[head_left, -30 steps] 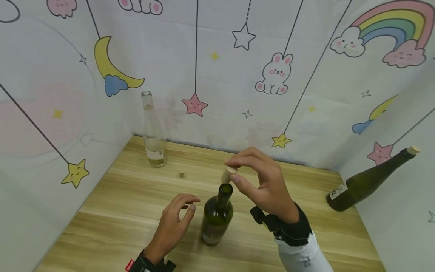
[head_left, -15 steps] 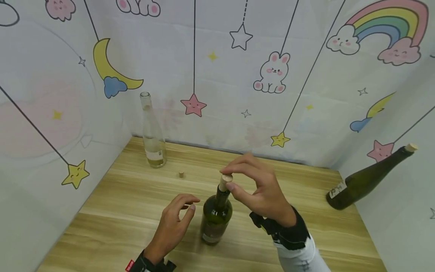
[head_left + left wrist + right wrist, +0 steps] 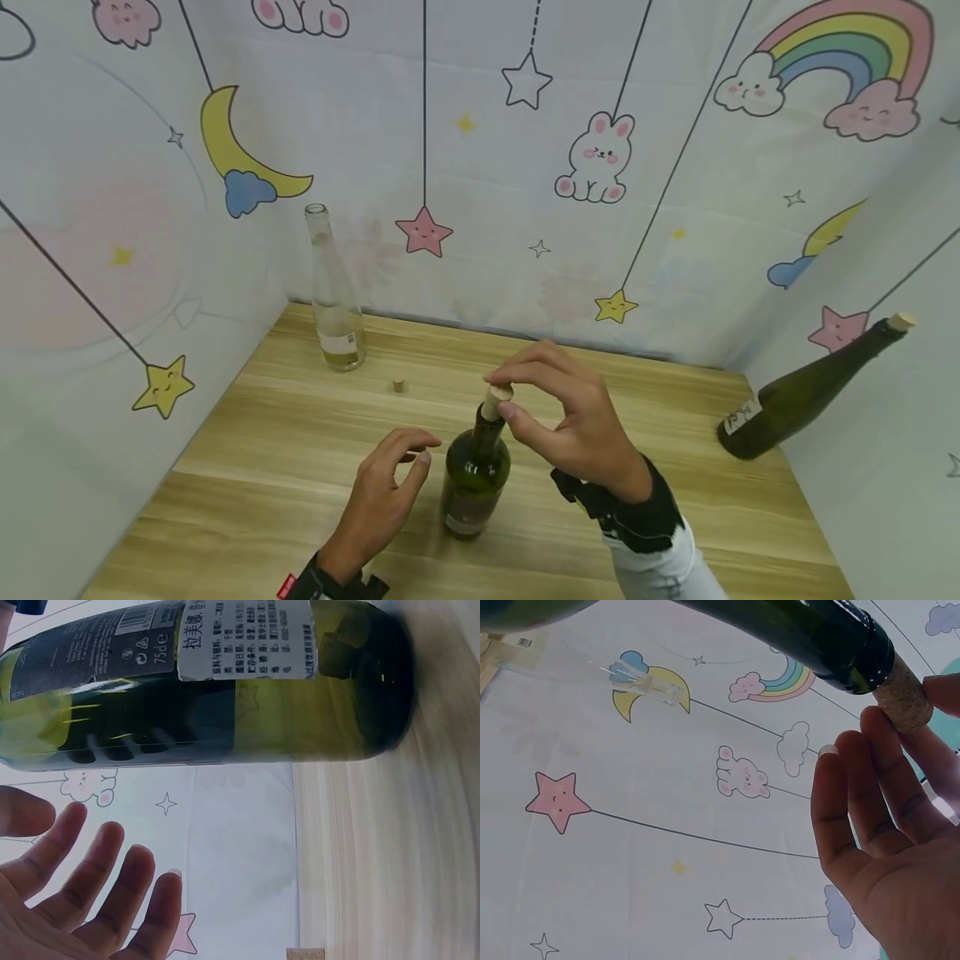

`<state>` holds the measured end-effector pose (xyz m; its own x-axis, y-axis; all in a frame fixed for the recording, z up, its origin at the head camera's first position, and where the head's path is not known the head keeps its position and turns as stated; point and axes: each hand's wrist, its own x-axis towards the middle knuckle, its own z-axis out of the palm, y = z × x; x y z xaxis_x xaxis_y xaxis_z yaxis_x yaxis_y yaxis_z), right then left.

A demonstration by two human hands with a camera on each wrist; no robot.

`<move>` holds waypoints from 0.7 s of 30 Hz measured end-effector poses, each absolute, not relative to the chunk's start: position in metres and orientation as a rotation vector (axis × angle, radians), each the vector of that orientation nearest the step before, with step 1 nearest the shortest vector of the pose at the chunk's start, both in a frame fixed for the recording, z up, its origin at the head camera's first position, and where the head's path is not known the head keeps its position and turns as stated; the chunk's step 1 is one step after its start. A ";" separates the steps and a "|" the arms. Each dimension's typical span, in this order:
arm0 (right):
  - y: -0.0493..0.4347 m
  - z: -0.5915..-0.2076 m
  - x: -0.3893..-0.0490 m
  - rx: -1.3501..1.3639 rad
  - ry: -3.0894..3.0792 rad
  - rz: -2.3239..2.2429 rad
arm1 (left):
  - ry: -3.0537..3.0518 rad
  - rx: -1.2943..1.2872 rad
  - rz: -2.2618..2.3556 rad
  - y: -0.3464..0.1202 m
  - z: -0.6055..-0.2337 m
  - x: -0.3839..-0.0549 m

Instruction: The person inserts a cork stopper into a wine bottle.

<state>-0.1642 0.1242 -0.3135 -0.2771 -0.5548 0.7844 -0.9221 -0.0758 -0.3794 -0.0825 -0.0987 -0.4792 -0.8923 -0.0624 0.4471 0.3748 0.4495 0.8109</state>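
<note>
A dark green wine bottle (image 3: 475, 483) stands upright on the wooden table between my hands. My right hand (image 3: 573, 417) pinches a cork (image 3: 495, 402) between thumb and fingers. In the right wrist view the cork (image 3: 904, 697) sits with its lower end in the mouth of the bottle's neck (image 3: 847, 645) and much of its length outside. My left hand (image 3: 386, 492) hovers just left of the bottle with loosely bent fingers, holding nothing. The left wrist view shows a gap between these fingers (image 3: 135, 877) and the labelled glass (image 3: 300, 712).
At the back left stands a clear bottle (image 3: 339, 321) without a cork. A small cork (image 3: 398, 386) lies on the table (image 3: 247, 467) near it. A corked green bottle (image 3: 806, 392) stands at the right. Patterned cloth walls (image 3: 510, 275) enclose the back and sides.
My right hand has lowered the cork from just above the bottle's mouth into its opening. My left hand has stayed beside the bottle. The head view has shifted slightly.
</note>
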 end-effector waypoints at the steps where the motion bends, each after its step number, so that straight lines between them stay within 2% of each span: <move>1: 0.124 -0.313 -0.164 1.591 -1.818 1.295 | -2.291 -0.261 -1.433 -0.099 -0.479 -0.083; 21: 0.122 -0.314 -0.162 1.568 -1.790 1.195 | -2.311 -0.282 -1.464 -0.098 -0.481 -0.082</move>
